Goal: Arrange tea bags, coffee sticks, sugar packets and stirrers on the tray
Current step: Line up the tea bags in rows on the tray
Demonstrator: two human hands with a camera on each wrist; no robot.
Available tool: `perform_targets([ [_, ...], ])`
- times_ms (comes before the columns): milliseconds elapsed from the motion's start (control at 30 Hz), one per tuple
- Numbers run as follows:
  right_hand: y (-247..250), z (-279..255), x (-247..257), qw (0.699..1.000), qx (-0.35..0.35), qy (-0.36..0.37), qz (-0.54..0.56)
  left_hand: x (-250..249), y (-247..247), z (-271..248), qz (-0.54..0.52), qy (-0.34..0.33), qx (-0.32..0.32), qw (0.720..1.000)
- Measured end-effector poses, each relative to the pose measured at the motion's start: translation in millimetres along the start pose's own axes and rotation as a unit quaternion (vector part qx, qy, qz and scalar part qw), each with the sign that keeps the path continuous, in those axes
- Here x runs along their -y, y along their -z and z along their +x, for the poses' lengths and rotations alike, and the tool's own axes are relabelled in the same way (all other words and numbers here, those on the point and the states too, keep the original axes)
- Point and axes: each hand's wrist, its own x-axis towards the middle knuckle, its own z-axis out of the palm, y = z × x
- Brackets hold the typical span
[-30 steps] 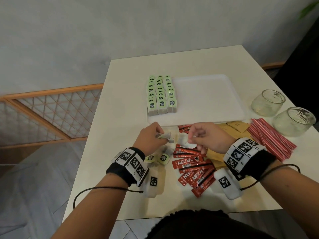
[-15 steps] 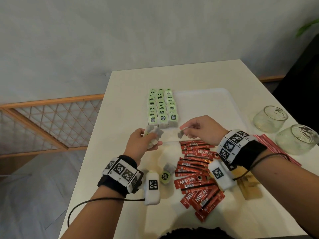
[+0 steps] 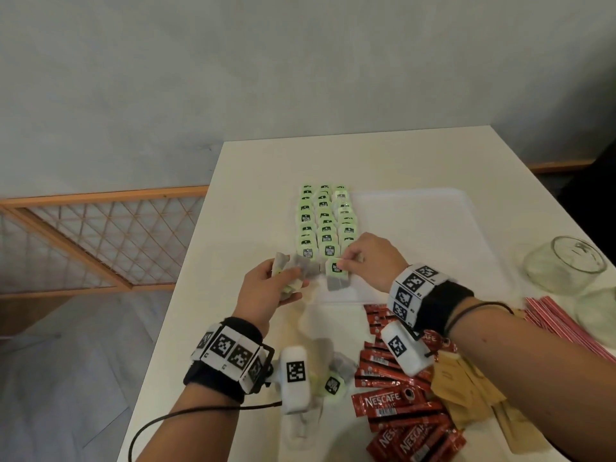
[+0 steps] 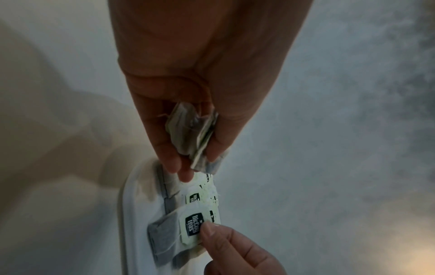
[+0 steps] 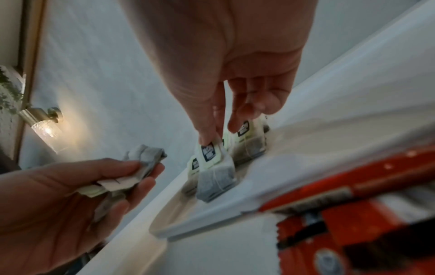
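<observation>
right hand (image 3: 373,261) moved onto tray (image 3: 433,208), pinching tea bag (image 3: 337,274) at rows' 6 o'clock end | left hand (image 3: 266,291) fingers still gripping tea bag bundle (image 3: 290,271)

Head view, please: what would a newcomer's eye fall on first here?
Probably the neat rows of green-tagged tea bags along the left side of the white tray, where the right hand pinches one more tea bag at the near end. Next, the red coffee sticks heaped on the table's near edge.

Head view looks down; both close wrist views share the tray (image 4: 132,214).
</observation>
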Motion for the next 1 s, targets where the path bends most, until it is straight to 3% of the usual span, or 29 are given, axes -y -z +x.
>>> perform_targets([
  [367,-6,18,1,0.999,-0.037,-0.001,0.017,-1,-4,8,-0.086,0.069,0.042,0.993],
  [533,-5,8,2,0.991,-0.085,0.012,0.107,-6,-18,4,-0.093,0.081,0.083,0.989],
  [700,-2,-15,3,0.976,0.023,0.021,0.214,-11,-33,0,-0.071,0.075,0.130,0.986],
  [800,4,-24,-7,0.967,-0.017,0.004,0.254,-12,-37,-1,-0.068,0.088,0.117,0.987],
  [933,11,-34,-23,0.933,-0.087,-0.038,0.347,-11,-41,-2,-0.052,0.110,0.099,0.988],
  [1000,11,-37,-27,0.943,-0.112,-0.050,0.310,-8,-48,-6,-0.051,0.121,0.103,0.986],
])
